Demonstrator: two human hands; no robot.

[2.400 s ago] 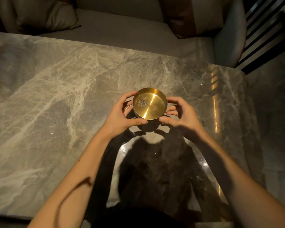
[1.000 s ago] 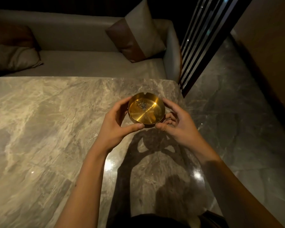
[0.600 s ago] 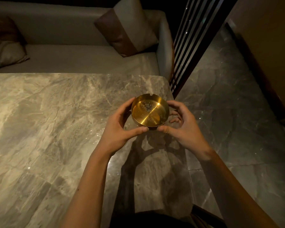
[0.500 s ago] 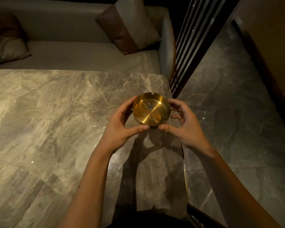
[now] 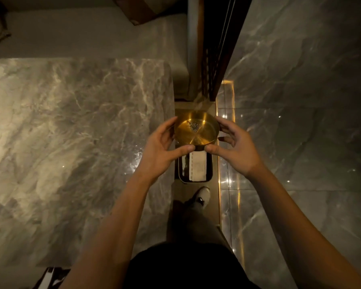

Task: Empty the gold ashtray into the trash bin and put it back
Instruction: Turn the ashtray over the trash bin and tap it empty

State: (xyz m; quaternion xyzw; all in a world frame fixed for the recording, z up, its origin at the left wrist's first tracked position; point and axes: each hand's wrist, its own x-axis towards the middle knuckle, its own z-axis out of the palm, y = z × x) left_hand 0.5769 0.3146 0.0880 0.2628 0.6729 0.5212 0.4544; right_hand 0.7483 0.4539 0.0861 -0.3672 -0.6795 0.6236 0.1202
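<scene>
The round gold ashtray is held level in the air, with a small heap of grey ash in its middle. My left hand grips its left rim and my right hand grips its right rim. It hangs past the right edge of the marble table. Directly beneath it, on the floor between the table and a lit floor strip, stands a dark rectangular trash bin with pale paper inside; the ashtray hides the bin's far half.
A grey sofa runs along the table's far side. A dark slatted screen rises to the right of the sofa. Glossy marble floor spreads on the right. My foot in a shoe stands just behind the bin.
Both hands have carried the ashtray rightward off the table, and it now hangs above the trash bin. The view has tipped down, bringing the bin and my foot into sight.
</scene>
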